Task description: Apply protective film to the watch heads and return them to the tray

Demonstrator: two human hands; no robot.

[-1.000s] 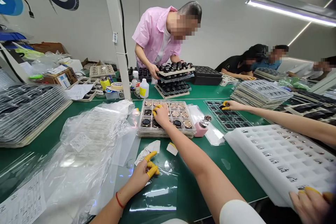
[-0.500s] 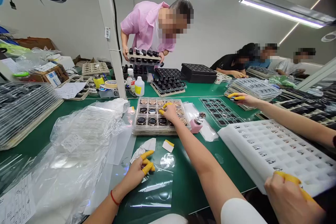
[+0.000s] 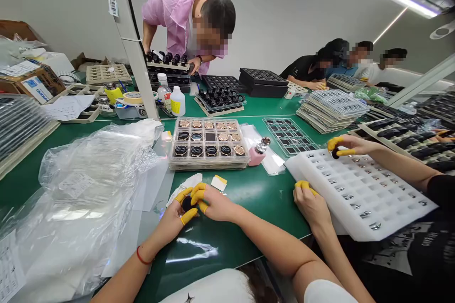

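My left hand [image 3: 173,218] and my right hand [image 3: 210,202] meet low over the green table, both with yellow finger cots. Together they pinch a small dark round part [image 3: 186,203] between the fingertips. Just behind them lie a white cloth [image 3: 185,184] and a small white and yellow pad [image 3: 219,182]. Farther back stands a clear tray [image 3: 208,163] of round dark and copper-coloured parts, with one cell in its middle row bare. A clear film sheet [image 3: 194,251] lies under my left wrist.
A co-worker's hands [image 3: 313,203] hold a white foam tray [image 3: 359,189] at right. A pink dispenser bottle [image 3: 258,151] stands beside the parts tray. Plastic bags [image 3: 92,175] pile up at left. A person in pink bends over black trays at the back, past a white post [image 3: 130,42].
My right hand has drawn back from the parts tray to my left hand, bringing a dark round part. The co-worker's hands moved onto the foam tray. The person in pink set down a tray.
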